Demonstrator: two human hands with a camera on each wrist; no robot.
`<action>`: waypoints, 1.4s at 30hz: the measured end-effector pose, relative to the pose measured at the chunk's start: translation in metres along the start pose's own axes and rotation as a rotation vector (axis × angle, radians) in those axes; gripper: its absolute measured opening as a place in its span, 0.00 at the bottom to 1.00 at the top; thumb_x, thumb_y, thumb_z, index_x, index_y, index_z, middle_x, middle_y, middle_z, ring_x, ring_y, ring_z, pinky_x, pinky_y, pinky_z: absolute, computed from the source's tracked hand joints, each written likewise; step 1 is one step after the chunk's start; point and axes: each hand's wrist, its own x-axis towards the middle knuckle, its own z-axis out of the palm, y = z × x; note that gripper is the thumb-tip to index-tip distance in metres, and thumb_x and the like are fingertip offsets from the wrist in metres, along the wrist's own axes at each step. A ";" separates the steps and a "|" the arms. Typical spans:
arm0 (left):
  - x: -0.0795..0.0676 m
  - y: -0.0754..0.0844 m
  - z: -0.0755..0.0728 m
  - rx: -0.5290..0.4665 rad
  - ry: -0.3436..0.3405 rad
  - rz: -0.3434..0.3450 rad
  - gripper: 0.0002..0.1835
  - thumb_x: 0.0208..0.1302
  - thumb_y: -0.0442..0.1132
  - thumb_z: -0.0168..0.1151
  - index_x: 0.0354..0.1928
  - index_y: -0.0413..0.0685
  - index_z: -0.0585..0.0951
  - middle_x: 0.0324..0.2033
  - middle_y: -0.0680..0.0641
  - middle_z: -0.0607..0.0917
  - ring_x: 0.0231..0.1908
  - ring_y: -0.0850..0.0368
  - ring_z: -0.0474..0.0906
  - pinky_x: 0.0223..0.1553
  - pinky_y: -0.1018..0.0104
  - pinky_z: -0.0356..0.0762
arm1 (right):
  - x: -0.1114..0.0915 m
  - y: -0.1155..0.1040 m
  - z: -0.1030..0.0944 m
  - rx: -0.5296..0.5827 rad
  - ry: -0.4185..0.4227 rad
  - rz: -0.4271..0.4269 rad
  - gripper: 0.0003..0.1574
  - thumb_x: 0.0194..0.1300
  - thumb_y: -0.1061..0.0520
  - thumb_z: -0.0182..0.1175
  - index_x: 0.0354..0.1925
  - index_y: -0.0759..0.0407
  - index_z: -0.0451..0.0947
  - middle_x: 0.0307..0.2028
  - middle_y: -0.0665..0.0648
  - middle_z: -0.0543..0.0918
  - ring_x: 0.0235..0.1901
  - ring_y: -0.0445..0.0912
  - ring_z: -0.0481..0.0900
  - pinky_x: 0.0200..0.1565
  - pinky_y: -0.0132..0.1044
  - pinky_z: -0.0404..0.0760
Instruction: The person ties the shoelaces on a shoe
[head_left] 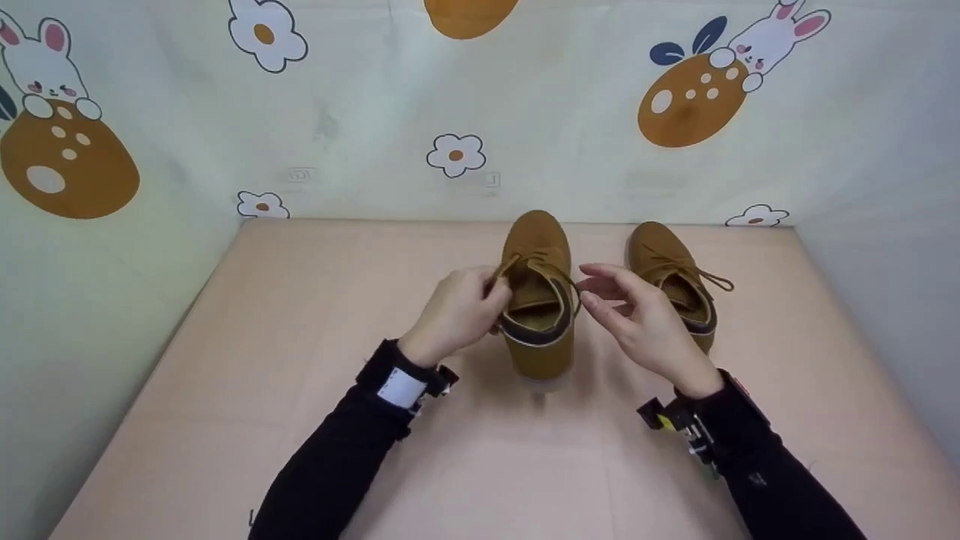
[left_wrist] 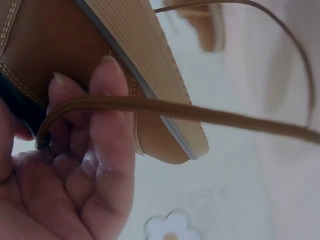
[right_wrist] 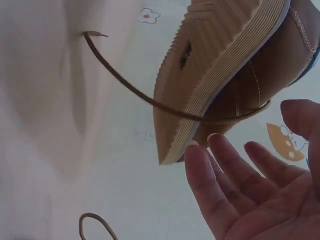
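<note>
A brown lace-up ankle boot (head_left: 540, 364) is raised off the table, toe pointing away, its ribbed sole (right_wrist: 225, 55) showing from below in the right wrist view. My left hand (head_left: 461, 307) grips the left side of its collar. Across those fingers runs a loose brown lace (left_wrist: 200, 114). On the boot's other side my right hand (head_left: 645, 326) is spread with bent, relaxed fingers, holding nothing. Its fingertips are close to the boot's right side, where another lace end (right_wrist: 130, 87) hangs down.
A matching second boot (head_left: 656, 244) stands to the right, partly behind my right hand, with a lace loop (head_left: 716, 281) sticking out. The pinkish table (head_left: 300, 450) meets a pale patterned backdrop (head_left: 360, 112) behind the boots.
</note>
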 end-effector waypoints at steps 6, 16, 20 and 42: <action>0.003 -0.012 0.024 0.178 -0.045 -0.009 0.16 0.72 0.41 0.48 0.22 0.50 0.71 0.17 0.53 0.77 0.16 0.60 0.75 0.23 0.65 0.72 | 0.001 0.009 0.000 -0.007 -0.181 0.086 0.15 0.72 0.54 0.60 0.53 0.59 0.78 0.25 0.54 0.82 0.27 0.48 0.81 0.32 0.33 0.75; 0.000 -0.019 0.024 0.363 -0.156 -0.014 0.19 0.67 0.42 0.56 0.17 0.53 0.66 0.14 0.56 0.69 0.17 0.60 0.69 0.22 0.66 0.66 | -0.003 -0.005 -0.034 -0.298 -0.159 0.066 0.09 0.69 0.52 0.64 0.42 0.52 0.88 0.35 0.47 0.85 0.32 0.42 0.77 0.35 0.34 0.75; 0.000 -0.018 0.017 0.338 -0.218 0.001 0.24 0.69 0.47 0.59 0.16 0.53 0.64 0.13 0.57 0.65 0.16 0.60 0.66 0.22 0.66 0.63 | -0.004 -0.009 -0.044 -0.387 -0.177 0.048 0.08 0.67 0.54 0.65 0.41 0.54 0.88 0.34 0.48 0.86 0.31 0.42 0.77 0.35 0.35 0.76; 0.036 0.004 -0.074 0.244 -0.100 0.302 0.06 0.65 0.41 0.66 0.37 0.50 0.90 0.31 0.52 0.80 0.38 0.53 0.72 0.46 0.58 0.67 | -0.010 -0.012 -0.069 -0.439 -0.162 0.050 0.06 0.68 0.57 0.65 0.38 0.56 0.87 0.31 0.49 0.84 0.29 0.43 0.76 0.32 0.36 0.76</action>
